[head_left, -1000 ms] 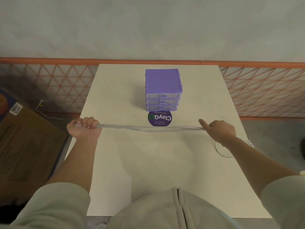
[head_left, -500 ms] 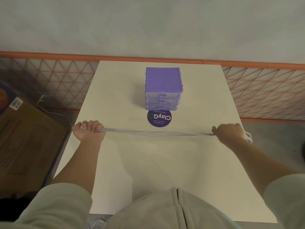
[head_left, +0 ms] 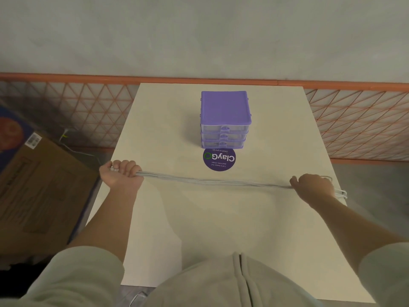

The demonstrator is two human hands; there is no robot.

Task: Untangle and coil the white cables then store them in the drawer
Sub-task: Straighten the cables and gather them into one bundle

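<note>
Step in hand looks like straightening: bundle of thin white cables (head_left: pixel 212 181) stretched taut across the cream tabletop (head_left: pixel 221 218), just in front of the purple three-drawer plastic organizer (head_left: pixel 225 120) and round purple sticker (head_left: pixel 219 159). Keep tension even, watch for crossed strands mid-span, then coil toward one hand. Drawers all closed. Left hand (head_left: pixel 120 175) fisted around one end, arm out to the table's left edge. Right hand (head_left: pixel 313 185) curled round the other end, looped slack trailing past it.

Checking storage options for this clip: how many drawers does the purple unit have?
3, stacked in the purple drawer unit: top drawer, middle drawer, bottom drawer. All look closed; none seems hidden.
</note>
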